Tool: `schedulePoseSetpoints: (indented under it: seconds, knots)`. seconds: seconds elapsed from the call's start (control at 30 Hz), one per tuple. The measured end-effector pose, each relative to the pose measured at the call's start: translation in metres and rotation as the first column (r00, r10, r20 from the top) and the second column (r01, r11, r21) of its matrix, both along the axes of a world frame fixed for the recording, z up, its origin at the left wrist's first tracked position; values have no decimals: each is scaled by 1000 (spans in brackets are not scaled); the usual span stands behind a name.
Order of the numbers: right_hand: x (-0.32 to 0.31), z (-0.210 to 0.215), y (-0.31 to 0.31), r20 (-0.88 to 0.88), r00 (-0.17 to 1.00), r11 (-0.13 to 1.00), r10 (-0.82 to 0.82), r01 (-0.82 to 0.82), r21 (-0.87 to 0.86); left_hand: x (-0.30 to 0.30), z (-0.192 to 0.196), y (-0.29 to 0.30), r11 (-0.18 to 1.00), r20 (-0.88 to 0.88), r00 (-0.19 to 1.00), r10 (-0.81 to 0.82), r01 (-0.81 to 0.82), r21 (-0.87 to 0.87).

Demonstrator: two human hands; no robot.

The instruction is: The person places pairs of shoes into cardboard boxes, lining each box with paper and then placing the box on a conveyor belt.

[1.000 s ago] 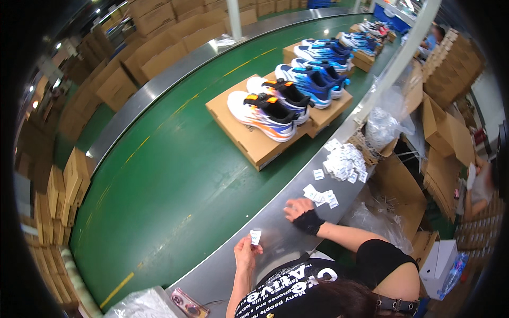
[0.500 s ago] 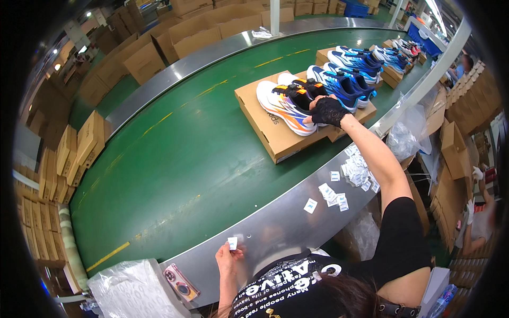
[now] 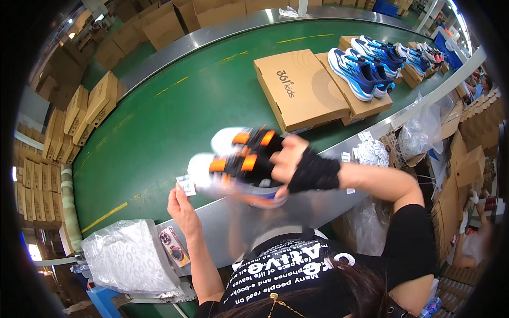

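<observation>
A pair of white sneakers point(image 3: 238, 164) with orange and black straps hangs above the near edge of the green belt, blurred by motion. My right hand point(image 3: 297, 167), in a black fingerless glove, grips both shoes at their heel openings. Close to the toes, my bare left hand point(image 3: 183, 209) pinches a small white packet point(image 3: 186, 185) between thumb and fingers. A closed brown shoebox point(image 3: 299, 90) lies on the belt beyond the shoes, its lid bare. Beside it a second box point(image 3: 352, 90) carries blue sneakers point(image 3: 354, 74).
Loose white packets point(image 3: 371, 152) are heaped on the metal ledge point(image 3: 313, 217) at right. A phone point(image 3: 173, 247) and a plastic-wrapped bundle of patterned paper point(image 3: 130, 254) lie at lower left. More boxed shoes point(image 3: 416, 58) stand farther along the belt point(image 3: 175, 143); shoeboxes point(image 3: 101, 98) lean at left.
My right hand has lifted the white-and-orange sneakers off their box and brought them left and nearer. My left hand has risen leftward with the packet, toward the toes.
</observation>
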State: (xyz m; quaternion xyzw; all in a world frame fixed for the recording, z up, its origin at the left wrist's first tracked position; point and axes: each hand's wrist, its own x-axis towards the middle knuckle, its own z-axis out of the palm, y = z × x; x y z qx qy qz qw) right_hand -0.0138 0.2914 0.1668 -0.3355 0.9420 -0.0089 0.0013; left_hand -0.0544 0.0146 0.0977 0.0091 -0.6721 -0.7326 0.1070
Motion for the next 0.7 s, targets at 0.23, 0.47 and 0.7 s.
schedulePoseSetpoints:
  seconds: [0.23, 0.47, 0.7]
  knots:
    - [34, -121, -65, -212, 938, 825, 274, -342, -449, 5, -78, 15, 817, 240, 931, -277, 359, -451]
    - [-58, -158, 84, -267, 727, 767, -633, 637, -83, 3, -84, 19, 757, 353, 899, -257, 415, -505]
    - [-39, -128, 56, -177, 646, 626, -742, 575, -527, -25, -70, 59, 866, 152, 958, -241, 283, -413]
